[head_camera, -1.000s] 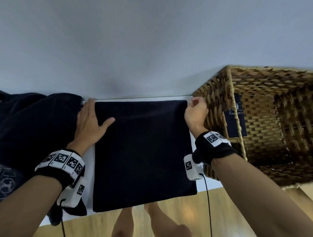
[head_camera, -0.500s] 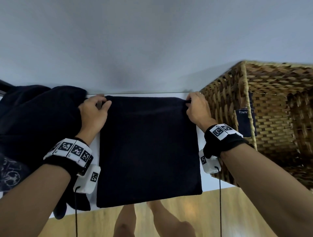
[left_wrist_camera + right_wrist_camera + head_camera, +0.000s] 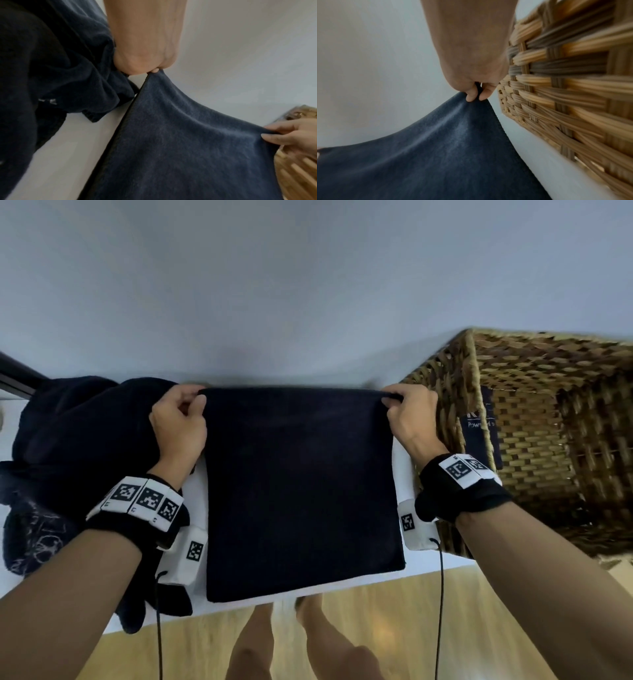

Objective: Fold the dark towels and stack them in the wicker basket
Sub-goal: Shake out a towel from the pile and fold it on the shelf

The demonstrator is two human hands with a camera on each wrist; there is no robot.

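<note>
White table (image 3: 409,484) runs along a plain grey wall, and you have the towel (image 3: 301,491) spread flat across its middle, near edge lined up with the table's front so the cloth lies square to you. Your left hand (image 3: 178,429) pinches the far left corner and your right hand (image 3: 411,419) pinches the far right one, each grip closed on the towel between thumb and fingertips; both wrist views show the fabric rising in a small peak to the fingers while the rest lies on the table. Holding the two far corners at once keeps that edge taut and straight, which looks like the set-up for bringing it toward you and laying it on the near edge, so the fold lands even. Pinching at the very tips, not by the fistful, leaves the corners free to be matched to the ones below. To your left the pile (image 3: 75,446) of unfolded dark towels sits bunched against your left wrist, close enough to draw the next one from without reaching. To your right the basket (image 3: 442,392) stands just beside your right hand, its open top toward you, with a dark label visible on its inner wall; I cannot tell whether any folded towels lie inside yet. Keeping it that near means a finished towel has only a short way to travel, though your right knuckles have little room against the wicker.
</note>
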